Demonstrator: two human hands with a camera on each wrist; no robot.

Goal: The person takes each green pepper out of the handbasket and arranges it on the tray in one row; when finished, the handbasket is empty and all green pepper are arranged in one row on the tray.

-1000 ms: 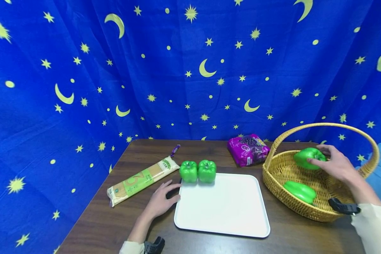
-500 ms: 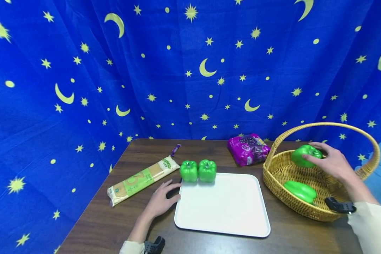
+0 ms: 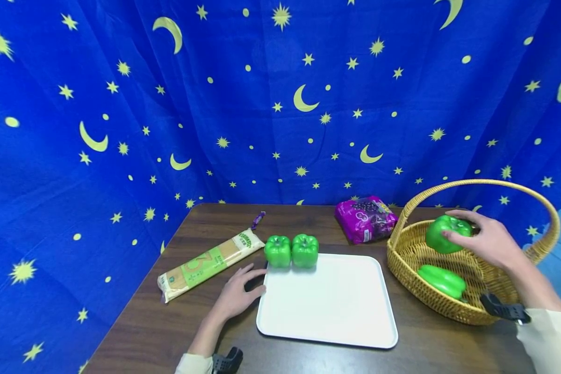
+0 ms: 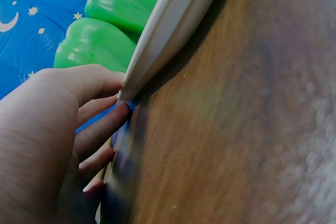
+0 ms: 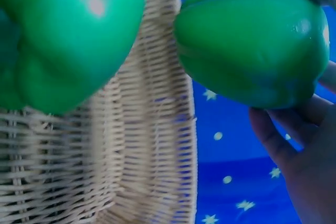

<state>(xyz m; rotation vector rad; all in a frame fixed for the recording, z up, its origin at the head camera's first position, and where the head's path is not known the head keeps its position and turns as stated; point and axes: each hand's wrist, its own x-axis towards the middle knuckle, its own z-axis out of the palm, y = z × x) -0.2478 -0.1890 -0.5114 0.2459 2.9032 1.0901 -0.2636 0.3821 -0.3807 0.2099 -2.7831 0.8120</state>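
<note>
My right hand grips a green bell pepper, thumb on the near side and fingers over the far side, above the back of the wicker basket. Below it in the basket lies another bell pepper, which looms large in the right wrist view. My left hand rests beside the white tray, fingers relaxed, thumb and fingertip touching its left rim; the left wrist view shows these fingertips right at the tray edge. Two more green bell peppers stand side by side at the tray's back left corner.
A pack of noodles lies left of the tray, with a small purple-wrapped candy behind it. A purple package sits at the back, left of the basket. The basket's tall handle arches over the right arm's area.
My right hand has shifted left with the bell pepper, rising slightly and then dipping a little, and the pepper now sits more upright. The left hand and the tray have stayed put.
</note>
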